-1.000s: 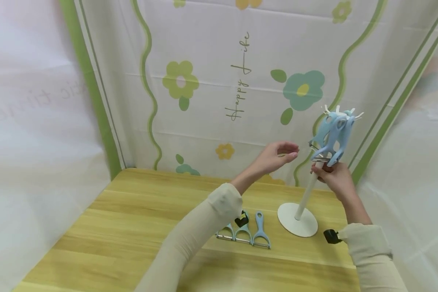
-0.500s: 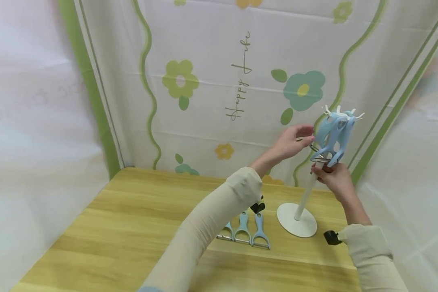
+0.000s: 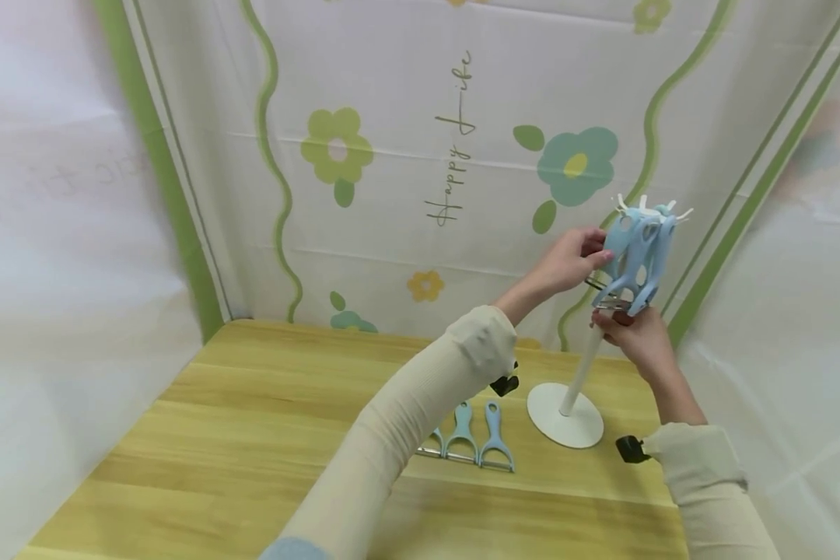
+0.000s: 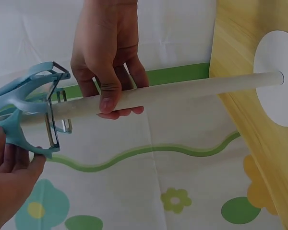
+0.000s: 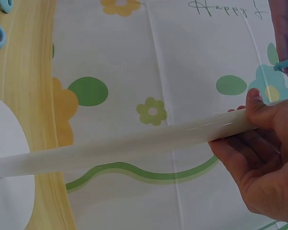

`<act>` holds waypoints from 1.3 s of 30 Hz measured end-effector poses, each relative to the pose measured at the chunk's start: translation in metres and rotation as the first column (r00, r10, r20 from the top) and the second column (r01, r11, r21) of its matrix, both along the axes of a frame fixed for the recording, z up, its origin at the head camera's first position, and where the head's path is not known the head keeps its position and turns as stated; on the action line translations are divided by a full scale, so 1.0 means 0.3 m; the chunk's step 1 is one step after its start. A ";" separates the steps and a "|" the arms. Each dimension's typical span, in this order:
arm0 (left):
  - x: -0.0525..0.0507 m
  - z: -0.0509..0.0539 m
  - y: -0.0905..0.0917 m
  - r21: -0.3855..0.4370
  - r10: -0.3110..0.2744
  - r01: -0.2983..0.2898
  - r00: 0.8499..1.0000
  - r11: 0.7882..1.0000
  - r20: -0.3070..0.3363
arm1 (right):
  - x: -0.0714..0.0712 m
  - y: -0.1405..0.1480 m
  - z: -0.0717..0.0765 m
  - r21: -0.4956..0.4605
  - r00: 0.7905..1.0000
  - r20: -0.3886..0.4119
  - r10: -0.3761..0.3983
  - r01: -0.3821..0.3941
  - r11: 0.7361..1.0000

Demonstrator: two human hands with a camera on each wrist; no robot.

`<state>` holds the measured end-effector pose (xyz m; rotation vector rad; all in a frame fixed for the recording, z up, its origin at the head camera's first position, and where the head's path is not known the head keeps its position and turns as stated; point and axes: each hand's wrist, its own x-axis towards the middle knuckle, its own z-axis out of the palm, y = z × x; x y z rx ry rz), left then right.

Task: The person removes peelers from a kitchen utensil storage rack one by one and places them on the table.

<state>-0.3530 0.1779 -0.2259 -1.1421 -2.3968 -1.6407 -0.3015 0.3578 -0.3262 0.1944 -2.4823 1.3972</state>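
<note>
A white stand with a round base [image 3: 549, 422] and a slim pole [image 3: 582, 369] holds several light-blue Y-shaped peelers [image 3: 642, 257] hanging from prongs at its top. My right hand [image 3: 640, 342] grips the pole just below the peelers; its thumb and fingers close round it in the right wrist view. At the left side of the cluster, my left hand [image 3: 570, 260] pinches a blue peeler [image 4: 19, 132] between thumb and fingers. The metal blades [image 4: 52, 129] of the peelers point down the pole. The held peeler's upper end is out of the left wrist view.
On the wooden table [image 3: 203, 435], a row of peelers [image 3: 493, 435] lies left of the base, partly hidden by the left sleeve [image 3: 420, 397]. White flowered curtains [image 3: 392, 194] hang behind and at both sides.
My left hand has moved right and up to the stand and taken hold of a hanging peeler. My right hand stays on the pole. The head view has shifted slightly.
</note>
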 end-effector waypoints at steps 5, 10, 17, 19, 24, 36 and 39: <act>0.003 0.015 -0.003 -0.008 0.028 -0.028 0.997 1.000 -0.077 | -0.001 -0.005 0.003 -0.002 1.000 0.002 -0.018 0.018 1.000; 0.010 0.033 -0.008 -0.012 0.053 -0.055 0.993 0.998 -0.108 | 0.007 -0.011 0.006 0.001 0.999 0.029 -0.031 0.031 1.000; 0.029 0.061 -0.030 0.046 0.115 -0.110 0.985 0.993 -0.132 | 0.004 -0.010 0.006 0.009 0.999 0.034 -0.032 0.031 0.999; 0.033 0.060 -0.040 0.049 0.127 -0.122 0.983 0.991 -0.130 | 0.001 -0.010 0.006 0.009 0.999 0.041 -0.031 0.030 0.999; 0.034 0.039 -0.073 0.090 0.124 -0.114 0.986 0.989 -0.111 | 0.002 -0.009 0.003 -0.005 0.999 0.037 -0.022 0.023 1.000; 0.037 -0.061 -0.204 0.185 0.126 -0.115 0.991 0.976 -0.053 | 0.009 -0.014 0.003 -0.013 1.000 0.021 -0.011 0.012 1.000; 0.036 -0.089 -0.235 0.190 0.137 -0.128 0.990 0.973 -0.034 | 0.007 -0.012 0.001 -0.009 1.000 0.015 -0.012 0.012 1.000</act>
